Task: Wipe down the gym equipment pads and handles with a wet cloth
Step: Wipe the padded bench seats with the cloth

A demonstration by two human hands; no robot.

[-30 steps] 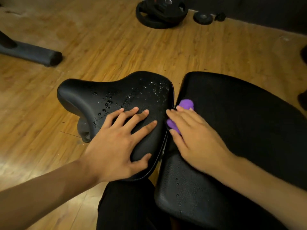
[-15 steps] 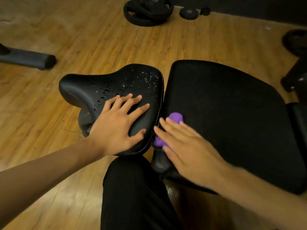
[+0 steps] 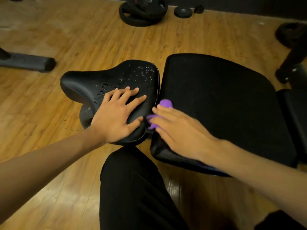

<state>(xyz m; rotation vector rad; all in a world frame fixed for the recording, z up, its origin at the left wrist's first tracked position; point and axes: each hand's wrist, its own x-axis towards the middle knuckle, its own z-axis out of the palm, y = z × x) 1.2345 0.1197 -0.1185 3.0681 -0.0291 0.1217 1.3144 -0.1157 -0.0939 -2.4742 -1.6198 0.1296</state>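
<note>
One saddle [image 3: 79, 82] under left hand [image 3: 116, 117], purple cloth [image 3: 165, 103] under right hand [image 3: 181, 131].

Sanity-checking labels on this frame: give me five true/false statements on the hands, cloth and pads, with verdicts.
1. The left hand lies flat on the saddle. True.
2. The cloth is green. False: it is purple.
3. Water drops sit on the saddle. True.
4. The right hand holds a spray bottle. False: it presses the cloth against the wide pad, at the edge nearest the saddle.
5. Weight plates lie on the floor. True.
</note>
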